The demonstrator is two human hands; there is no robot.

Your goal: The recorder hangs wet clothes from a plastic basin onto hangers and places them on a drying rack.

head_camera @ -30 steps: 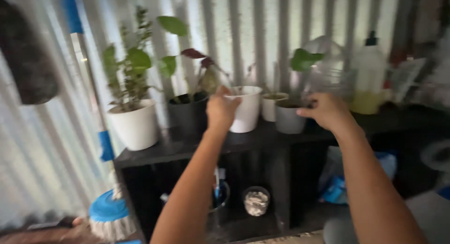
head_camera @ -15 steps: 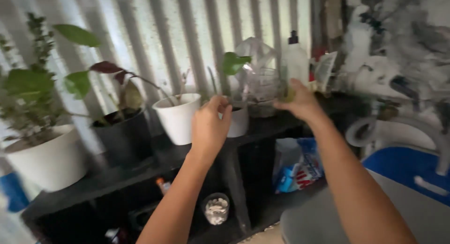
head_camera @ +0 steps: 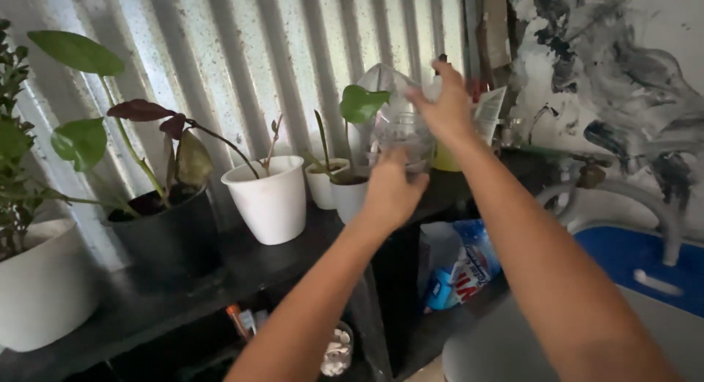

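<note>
Nearest to the camera, two bare forearms are reaching out over a black shelf (head_camera: 242, 268) toward a clear plastic container (head_camera: 400, 129) standing at its far end. The left hand (head_camera: 392, 195) is cupping the container's lower part from the near side, fingers curled against it; how firmly it is gripping cannot be told, since the fingertips are hidden behind the hand. The right hand (head_camera: 444, 107) is coming in higher, fingers half bent and spread at the container's domed top, touching or just beside it, holding nothing else that shows.

Doing this well probably means keeping the lower hand steady as a brace while the upper hand works, since the thin plastic looks easy to tip or crush and a small grey pot (head_camera: 348, 195) with a green-leafed plant is standing just beside it. A tall white bottle (head_camera: 447, 151), mostly hidden, is standing behind the right hand, so that hand has little room.

Further left along the shelf, a white pot (head_camera: 271, 202), a black pot (head_camera: 165, 232) with dark leaves and a large white pot (head_camera: 44, 287) are standing apart, all against a corrugated metal wall (head_camera: 242, 52).

Compared with half a second ago, the left hand has moved from the small pot to the container, and the right hand has risen from beside the bottle to the top.
</note>
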